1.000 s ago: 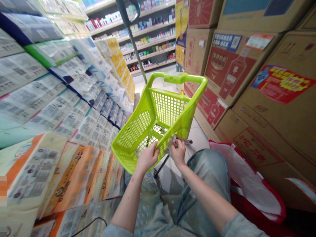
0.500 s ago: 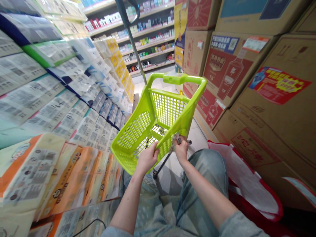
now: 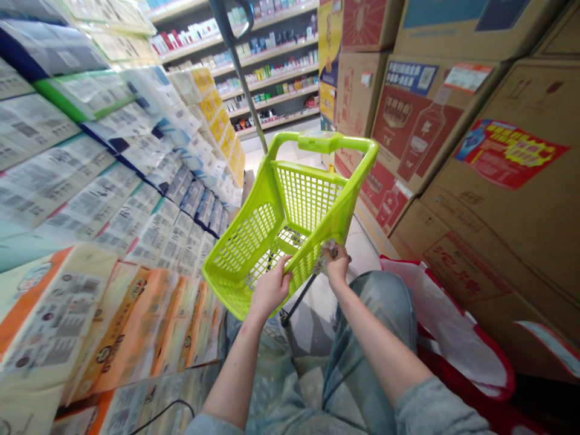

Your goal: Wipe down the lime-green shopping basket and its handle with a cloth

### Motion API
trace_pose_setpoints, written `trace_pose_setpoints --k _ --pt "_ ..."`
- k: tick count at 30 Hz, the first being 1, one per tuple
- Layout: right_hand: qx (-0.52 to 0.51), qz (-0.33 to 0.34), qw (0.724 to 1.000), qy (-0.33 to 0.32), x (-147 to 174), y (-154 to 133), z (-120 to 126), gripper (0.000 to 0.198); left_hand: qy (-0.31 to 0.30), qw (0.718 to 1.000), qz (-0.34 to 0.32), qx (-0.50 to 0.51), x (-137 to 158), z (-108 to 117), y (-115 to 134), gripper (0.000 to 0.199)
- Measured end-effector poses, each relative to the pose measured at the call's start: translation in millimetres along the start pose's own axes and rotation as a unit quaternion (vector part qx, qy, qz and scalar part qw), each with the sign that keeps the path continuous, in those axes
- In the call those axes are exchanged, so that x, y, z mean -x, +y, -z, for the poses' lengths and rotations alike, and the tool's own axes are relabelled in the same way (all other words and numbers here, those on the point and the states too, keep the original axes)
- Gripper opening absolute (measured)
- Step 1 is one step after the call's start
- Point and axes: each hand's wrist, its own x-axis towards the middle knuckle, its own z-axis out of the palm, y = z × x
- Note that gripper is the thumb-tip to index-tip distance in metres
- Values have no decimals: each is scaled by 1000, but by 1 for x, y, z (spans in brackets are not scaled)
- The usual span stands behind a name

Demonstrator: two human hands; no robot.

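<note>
In front of my knees stands a lime-green plastic shopping basket cart (image 3: 308,187) with slotted walls and a raised handle. My left hand (image 3: 272,285) is closed over the basket's near rim, thumb on top. On the outer right side of the basket, my right hand (image 3: 336,263) grips a crumpled whitish cloth (image 3: 321,258) and presses it against the green wall. Part of the cloth is hidden behind the fingers. Nothing in the basket can be made out besides its slotted floor.
Stacked tissue packs (image 3: 113,187) rise on the left, with orange packs (image 3: 136,326) close by. Cardboard cartons (image 3: 489,211) form a wall on the right, above a red-and-white bag (image 3: 453,320). A dark pole (image 3: 247,84) stands behind the cart; stocked shelves (image 3: 272,66) lie beyond.
My right hand has shifted slightly up and to the right along the basket's side with the cloth. The left hand stays on the rim, and the cart is nearly still.
</note>
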Motion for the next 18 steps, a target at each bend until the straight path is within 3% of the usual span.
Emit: trace_pose_setpoints --k 10,13,18 --pt "18 35 989 -146 81 -26 -1 10 6 1000 28 5 -5 -2 -6 36" --pt "15 29 988 -150 73 -18 0 11 8 1000 29 7 -5 -2 -9 35" --pt "19 -43 998 -39 27 8 -2 18 29 997 35 57 -5 -2 -9 33"
